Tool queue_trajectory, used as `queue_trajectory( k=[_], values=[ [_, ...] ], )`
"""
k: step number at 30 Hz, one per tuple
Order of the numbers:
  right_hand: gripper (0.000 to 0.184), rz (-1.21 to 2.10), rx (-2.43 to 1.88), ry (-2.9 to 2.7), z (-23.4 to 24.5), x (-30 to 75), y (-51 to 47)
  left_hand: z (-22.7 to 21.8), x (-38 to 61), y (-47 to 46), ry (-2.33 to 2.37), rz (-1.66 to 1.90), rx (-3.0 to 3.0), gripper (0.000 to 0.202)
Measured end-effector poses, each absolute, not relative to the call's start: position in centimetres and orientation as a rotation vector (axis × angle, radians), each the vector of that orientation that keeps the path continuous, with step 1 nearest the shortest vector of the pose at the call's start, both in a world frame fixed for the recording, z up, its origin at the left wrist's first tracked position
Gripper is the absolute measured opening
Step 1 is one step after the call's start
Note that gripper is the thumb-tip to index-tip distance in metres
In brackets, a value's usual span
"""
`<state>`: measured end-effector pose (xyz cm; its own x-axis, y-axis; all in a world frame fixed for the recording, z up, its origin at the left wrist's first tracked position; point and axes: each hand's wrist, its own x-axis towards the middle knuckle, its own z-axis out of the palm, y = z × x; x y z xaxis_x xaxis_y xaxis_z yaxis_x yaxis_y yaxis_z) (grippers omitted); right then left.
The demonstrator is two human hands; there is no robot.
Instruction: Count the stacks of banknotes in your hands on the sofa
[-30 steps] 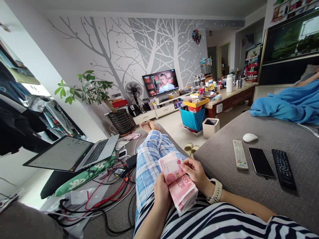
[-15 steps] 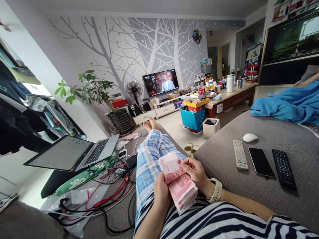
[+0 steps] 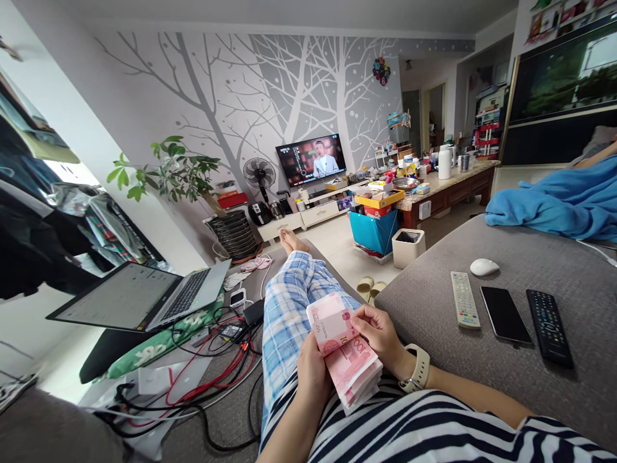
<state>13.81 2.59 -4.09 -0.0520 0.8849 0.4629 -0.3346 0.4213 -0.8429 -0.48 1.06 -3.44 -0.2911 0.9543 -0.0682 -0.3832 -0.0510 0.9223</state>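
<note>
A folded stack of pink 100 banknotes [image 3: 351, 373] rests over my lap, its loose ends fanned toward my striped shirt. My left hand [image 3: 312, 370] is closed around the stack's left side, the thumb at its edge. With thumb and fingers, my right hand [image 3: 378, 331] pinches the upper right edge of the notes near the fold. A pale watch [image 3: 417, 369] is strapped on the right wrist. Below the notes are my blue plaid trousers [image 3: 284, 321]. The fingers beneath the stack are hidden.
On the grey sofa to my right lie a pale remote [image 3: 465, 299], a white mouse [image 3: 484, 267], a phone [image 3: 506, 315] and a black remote [image 3: 549, 328]. An open laptop [image 3: 186, 296] and tangled cables [image 3: 207, 386] are at my left. A blue blanket [image 3: 554, 202] lies farther right.
Both hands keep their hold on the banknotes, which have barely shifted. My feet have moved slightly, and the television picture differs.
</note>
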Motion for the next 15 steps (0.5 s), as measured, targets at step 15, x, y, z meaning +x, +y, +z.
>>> queue_trajectory(
  k=[15],
  values=[
    [0.028, 1.01, -0.681, -1.181, -4.6, 13.7, 3.3, -2.1, 0.6, 0.5, 0.998, 1.569, 0.631, 0.023]
  ],
)
